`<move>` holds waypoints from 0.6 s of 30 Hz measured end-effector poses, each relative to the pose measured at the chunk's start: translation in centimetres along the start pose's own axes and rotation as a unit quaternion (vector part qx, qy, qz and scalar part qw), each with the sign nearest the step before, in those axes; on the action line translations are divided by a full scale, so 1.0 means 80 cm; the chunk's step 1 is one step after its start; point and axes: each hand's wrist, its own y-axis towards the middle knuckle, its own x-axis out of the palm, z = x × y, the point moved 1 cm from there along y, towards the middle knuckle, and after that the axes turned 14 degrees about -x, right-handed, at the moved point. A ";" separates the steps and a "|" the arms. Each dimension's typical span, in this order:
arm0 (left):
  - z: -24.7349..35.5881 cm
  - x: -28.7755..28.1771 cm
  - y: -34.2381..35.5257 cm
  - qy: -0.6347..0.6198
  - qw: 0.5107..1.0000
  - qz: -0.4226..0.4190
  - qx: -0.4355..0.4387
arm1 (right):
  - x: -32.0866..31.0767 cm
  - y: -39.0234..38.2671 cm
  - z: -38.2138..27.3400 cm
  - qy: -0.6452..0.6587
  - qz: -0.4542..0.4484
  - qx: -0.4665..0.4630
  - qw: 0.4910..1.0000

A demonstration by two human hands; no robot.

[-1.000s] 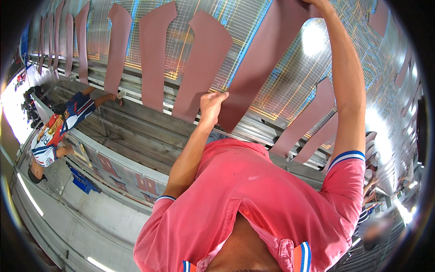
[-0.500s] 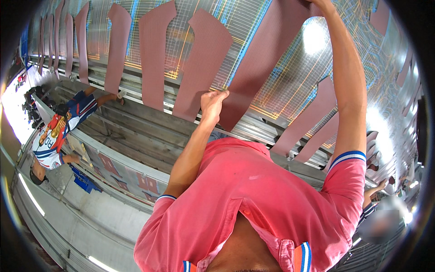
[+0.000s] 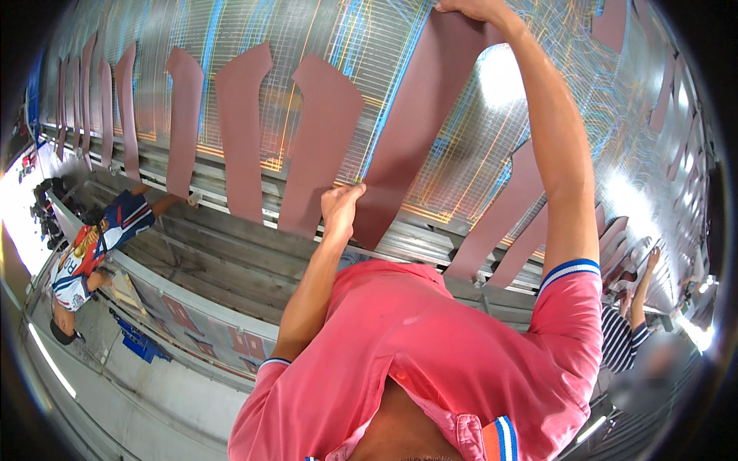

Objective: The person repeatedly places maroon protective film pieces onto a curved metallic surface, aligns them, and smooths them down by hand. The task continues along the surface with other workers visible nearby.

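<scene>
A long maroon fabric panel (image 3: 419, 100) lies aslant on the line-marked table (image 3: 473, 157), its near end hanging over the front edge. My left hand (image 3: 340, 209) is closed at the panel's near left edge, thumb uppermost; the fingers beneath are partly hidden. With the arm stretched out, my right hand (image 3: 473, 9) grips the panel's far end, its fingers bent at the corner and partly cut off by the picture's top. Just left of my left hand lies another maroon panel (image 3: 323, 131) with a slanted top.
More cut panels (image 3: 242, 131) lie in a row to the left, and others (image 3: 500, 211) to the right. A metal rail (image 3: 415, 250) runs along the table's front. At the left a person (image 3: 100, 246) is beside a second table; at the right is another in a striped shirt (image 3: 619, 338).
The whole view has shifted, so the table and panels sit lower and further left. My right hand now shows at the panel's far left corner; my left hand stays at the near edge.
</scene>
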 end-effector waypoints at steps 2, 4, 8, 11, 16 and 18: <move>-0.006 -0.001 0.006 -0.012 1.000 0.000 -0.014 | 0.004 0.003 -0.007 -0.005 -0.006 0.005 1.000; -0.006 0.000 0.004 -0.010 1.000 0.006 0.007 | -0.002 0.003 -0.018 -0.001 -0.024 0.025 0.999; -0.002 -0.002 0.000 -0.005 1.000 -0.001 0.006 | 0.003 0.001 -0.020 -0.089 0.017 -0.049 0.995; 0.006 0.000 -0.005 0.004 1.000 0.002 0.005 | -0.023 -0.035 -0.075 -0.283 0.151 0.001 0.947; 0.003 0.003 0.001 -0.001 1.000 0.002 0.009 | 0.044 -0.075 -0.081 -0.316 0.183 0.010 0.931; 0.004 0.002 -0.001 -0.004 1.000 -0.001 0.015 | 0.090 -0.110 -0.114 -0.217 0.227 -0.088 0.945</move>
